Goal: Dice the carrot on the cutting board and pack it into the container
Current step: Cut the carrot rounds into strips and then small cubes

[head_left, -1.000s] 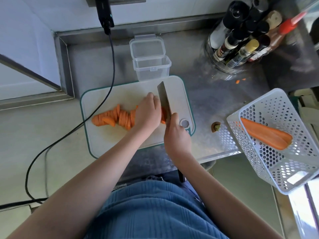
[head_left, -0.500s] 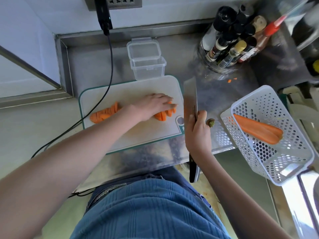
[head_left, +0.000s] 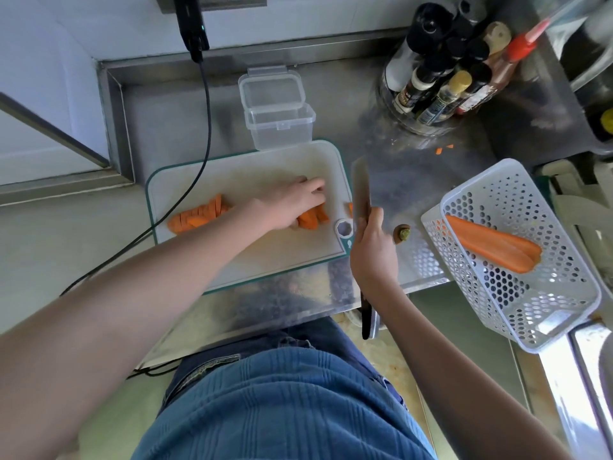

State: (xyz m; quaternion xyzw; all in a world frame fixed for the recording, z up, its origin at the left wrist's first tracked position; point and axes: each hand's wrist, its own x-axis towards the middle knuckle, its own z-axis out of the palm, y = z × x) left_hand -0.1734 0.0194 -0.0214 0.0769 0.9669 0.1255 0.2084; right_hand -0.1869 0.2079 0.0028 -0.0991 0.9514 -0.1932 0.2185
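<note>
Carrot slices lie in two groups on the one white cutting board (head_left: 238, 174): a left group (head_left: 199, 215) of overlapping slices near the board's left edge, and a right group (head_left: 313, 219) partly under the left hand (head_left: 292, 202); how many slices each holds cannot be counted. That hand lies palm down over the right group with its fingers stretched fairly flat toward the board's right edge, resting on the slices rather than curled round them. One more small orange piece (head_left: 350, 209) sits at the board's right rim, just beside the knife blade.

The right hand (head_left: 373, 250) grips one cleaver (head_left: 361, 190) by the handle, fingers wrapped round it; the blade points away from the person and sits just off the board's right edge, over the steel counter (head_left: 166, 104). The dark handle end sticks out below the hand.

One clear plastic container (head_left: 282, 127) stands open just behind the board, its hinged lid tipped back, with no carrot showing in it. One white perforated basket (head_left: 517, 254) sits at the right, tilted over the counter's edge, with two long carrot halves (head_left: 491, 244) lying side by side in it. One cut carrot top (head_left: 402, 233) lies on the counter between cleaver and basket. Two tiny orange scraps (head_left: 443, 149) lie farther back, near a round clear holder of bottles (head_left: 441, 84). One black cable (head_left: 202, 134) hangs from a wall plug and crosses the board's left corner.
</note>
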